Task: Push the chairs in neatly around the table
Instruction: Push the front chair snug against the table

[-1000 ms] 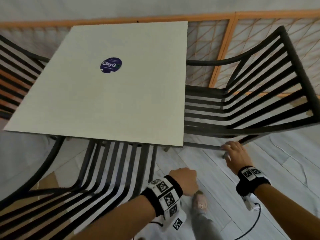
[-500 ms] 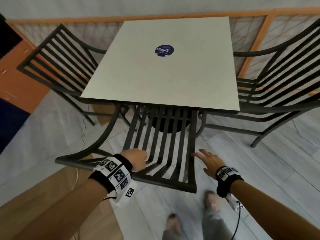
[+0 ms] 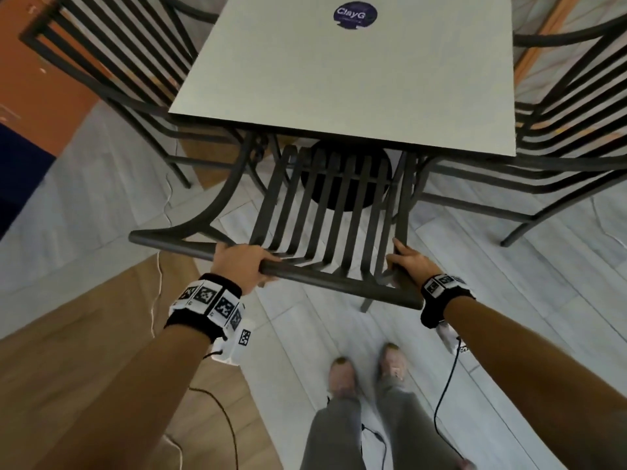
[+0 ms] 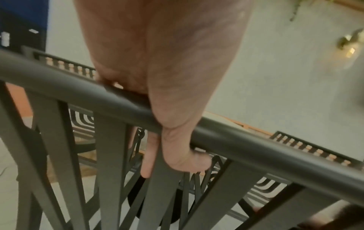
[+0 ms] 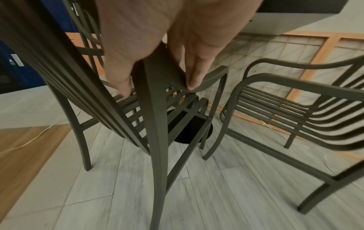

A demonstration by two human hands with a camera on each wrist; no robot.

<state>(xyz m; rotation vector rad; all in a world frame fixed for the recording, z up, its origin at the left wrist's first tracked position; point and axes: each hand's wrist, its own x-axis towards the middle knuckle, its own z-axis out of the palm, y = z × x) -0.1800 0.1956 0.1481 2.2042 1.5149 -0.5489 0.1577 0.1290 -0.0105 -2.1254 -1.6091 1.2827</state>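
At the near edge of the table (image 3: 342, 79), front partly under the top, a dark slatted chair (image 3: 325, 212), gripped at its top rail by the left hand (image 3: 239, 262) with fingers curled around, and at its right upright by the right hand (image 3: 409, 262), thumb and fingers pinching the bar.

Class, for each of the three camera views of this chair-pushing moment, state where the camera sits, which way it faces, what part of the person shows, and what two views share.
Head: worn on the head, looking down at the table, near chair, both forearms and feet.
Left wrist: looks along the left hand gripping the top rail.
Right wrist: looks down along the right hand holding the chair's side post.
Shared: both wrist views show the near chair.
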